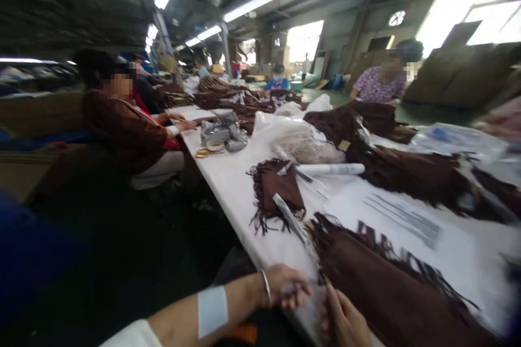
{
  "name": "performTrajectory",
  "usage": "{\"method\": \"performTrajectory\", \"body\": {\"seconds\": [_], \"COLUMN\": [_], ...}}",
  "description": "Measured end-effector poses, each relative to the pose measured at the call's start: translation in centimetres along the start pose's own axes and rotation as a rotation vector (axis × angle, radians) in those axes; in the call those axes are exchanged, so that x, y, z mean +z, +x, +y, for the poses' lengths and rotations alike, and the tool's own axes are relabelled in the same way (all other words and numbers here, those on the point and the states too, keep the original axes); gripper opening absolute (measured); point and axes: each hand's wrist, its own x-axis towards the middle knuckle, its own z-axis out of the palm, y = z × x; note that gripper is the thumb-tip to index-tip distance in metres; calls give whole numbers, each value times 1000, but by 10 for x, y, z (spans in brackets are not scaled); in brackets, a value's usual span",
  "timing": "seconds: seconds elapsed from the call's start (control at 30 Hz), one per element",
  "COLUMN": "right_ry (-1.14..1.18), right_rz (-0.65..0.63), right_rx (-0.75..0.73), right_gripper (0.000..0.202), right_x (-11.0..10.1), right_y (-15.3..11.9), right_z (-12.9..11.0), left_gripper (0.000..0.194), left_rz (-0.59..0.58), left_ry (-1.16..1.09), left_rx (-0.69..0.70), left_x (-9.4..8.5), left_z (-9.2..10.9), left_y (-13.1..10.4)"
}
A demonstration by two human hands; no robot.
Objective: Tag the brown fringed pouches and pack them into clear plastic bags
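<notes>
My left hand (287, 286), with a bangle at its wrist and a pale patch on the forearm, is closed over the table's near edge; what it pinches is too blurred to name. Just right of it, my right hand (345, 317) has its fingers pressed together beside a brown fringed cloth (378, 276); a small thing at its fingertips is unclear. A thin strip with a pale label (290, 219) runs from the folded brown fringed piece (280, 187) toward my hands. The larger cloth stretches to the lower right.
On the white table (228, 190) lie yellow-handled scissors (202, 153), a tape roll (215, 146), grey wrapped bundles (232, 133), a white roll (331, 168), plastic bags (301, 138) and brown cloth heaps (419, 173). A person in brown (122, 130) sits at the left; another (378, 84) is across.
</notes>
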Motion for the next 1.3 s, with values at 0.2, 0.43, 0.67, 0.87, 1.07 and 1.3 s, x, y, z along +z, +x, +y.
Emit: {"method": "performTrajectory", "body": {"seconds": [0.2, 0.43, 0.67, 0.87, 1.07, 1.3], "right_ry": [85, 408, 415, 408, 492, 502], "right_rz": [-54, -157, -169, -195, -209, -229], "right_rx": [72, 221, 226, 225, 242, 210], "right_gripper": [49, 44, 52, 43, 45, 41], "right_x": [5, 16, 23, 19, 18, 16], "right_y": [-10, -7, -5, -5, -4, -5], "right_z": [-2, -9, -12, -12, -10, -10], "left_gripper": [31, 48, 29, 38, 56, 57], "left_rz": [-119, -67, 304, 242, -72, -142], "left_ry": [-163, 293, 833, 254, -159, -150], "left_rx": [-54, 114, 512, 186, -109, -66], "left_x": [-12, -12, -13, -23, -34, -13], "left_z": [-7, -16, -11, -29, -31, -21], "left_y": [-17, -43, -72, -67, -65, -49]}}
